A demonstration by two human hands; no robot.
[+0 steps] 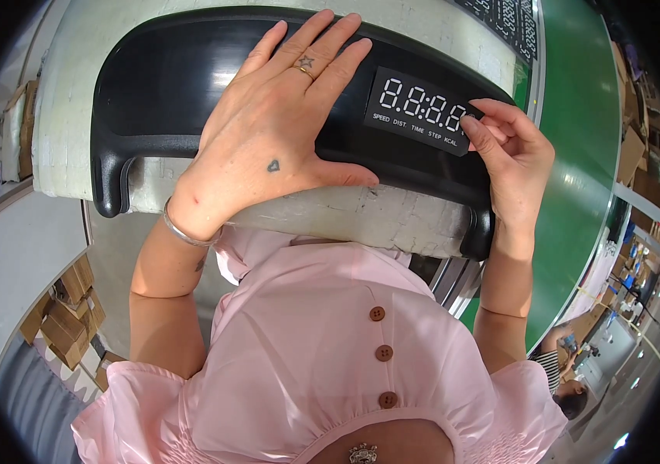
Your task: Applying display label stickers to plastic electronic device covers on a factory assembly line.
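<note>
Left hand (283, 131) lies flat, fingers spread, on a black console panel (167, 85); it grasps nothing and only presses down. Right hand (504, 147) is curled, its fingertips (470, 124) pinching the right edge of the display sticker (421, 110), apparently a thin film, though the view is too small to be sure. The panel rests on a white foam block (361, 216) beside a green conveyor belt (577, 155), in front of the person's pink blouse (330, 348). Its long axis runs left to right, curving down at both ends; the sticker's digits face the person. Risk: an uneven pull or press at the edge could skew or crease the sticker, and the panel could slip on the foam if the flat hand eases off.
</note>
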